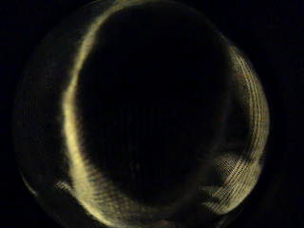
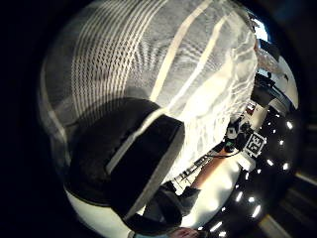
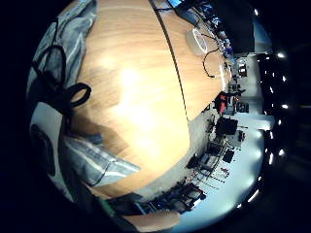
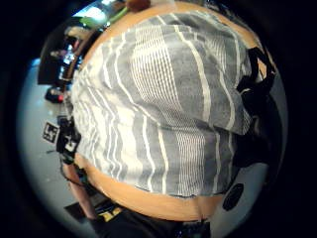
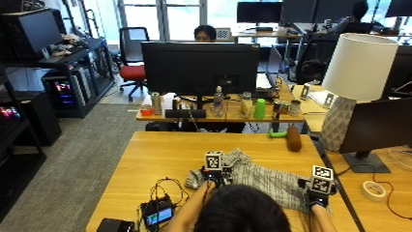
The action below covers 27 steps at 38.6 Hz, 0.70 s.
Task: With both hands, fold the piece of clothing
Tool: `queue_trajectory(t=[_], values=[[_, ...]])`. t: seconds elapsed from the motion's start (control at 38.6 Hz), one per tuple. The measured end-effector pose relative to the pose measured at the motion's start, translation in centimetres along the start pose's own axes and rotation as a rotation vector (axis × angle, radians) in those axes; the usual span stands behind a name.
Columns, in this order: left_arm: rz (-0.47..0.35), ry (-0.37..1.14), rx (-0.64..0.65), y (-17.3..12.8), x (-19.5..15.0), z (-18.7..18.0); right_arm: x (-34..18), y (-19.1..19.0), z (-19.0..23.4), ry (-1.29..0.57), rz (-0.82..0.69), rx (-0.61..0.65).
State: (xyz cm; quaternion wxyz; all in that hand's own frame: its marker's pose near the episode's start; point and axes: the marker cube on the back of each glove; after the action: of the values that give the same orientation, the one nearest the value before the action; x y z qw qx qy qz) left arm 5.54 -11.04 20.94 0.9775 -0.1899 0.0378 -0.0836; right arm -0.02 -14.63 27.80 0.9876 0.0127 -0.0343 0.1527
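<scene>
Wooden table, grey striped garment spread across it; left hand and right hand rest on opposite ends, fingers hidden, grip unclear. A lamp stands right.

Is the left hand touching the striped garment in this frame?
Touching. The left thumb side palm view shows a gloved finger lying against the striped garment, and the little finger side view is pressed dark against its weave.

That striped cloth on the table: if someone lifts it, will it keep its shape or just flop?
The striped cloth would probably flop: it lies rumpled on the wooden table, with soft wrinkles showing in the right thumb side palm view. It looks thin and likely light. It seems unlikely to slide freely when pushed, more apt to bunch.
</scene>
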Motion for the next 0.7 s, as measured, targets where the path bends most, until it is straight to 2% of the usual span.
queue_trajectory(t=[0.16, 0.26, 0.34, 0.52, 0.57, 0.7], values=[[0.039, 0.068, -0.054, 1.0, 0.1, -0.5, 1.5, -1.2, -0.9, -0.017, 0.020, -0.066], [0.062, 0.106, -0.068, 1.6, 0.2, -0.9, 2.6, -1.5, -2.9, -0.042, 0.040, -0.050], [0.061, 0.126, -0.017, 1.9, 0.1, -1.8, 3.5, -1.6, -5.7, -0.109, 0.061, -0.025], [0.140, 0.173, 0.077, 4.0, -0.2, -5.2, 2.0, -1.0, -15.0, -0.270, -0.006, 0.007], [0.133, 0.171, 0.109, 4.3, -0.7, -6.1, 0.9, -1.0, -16.7, -0.278, -0.033, 0.002], [0.048, 0.164, 0.171, 5.1, -2.7, -8.2, -3.7, 0.5, -21.7, -0.277, -0.116, 0.032]])
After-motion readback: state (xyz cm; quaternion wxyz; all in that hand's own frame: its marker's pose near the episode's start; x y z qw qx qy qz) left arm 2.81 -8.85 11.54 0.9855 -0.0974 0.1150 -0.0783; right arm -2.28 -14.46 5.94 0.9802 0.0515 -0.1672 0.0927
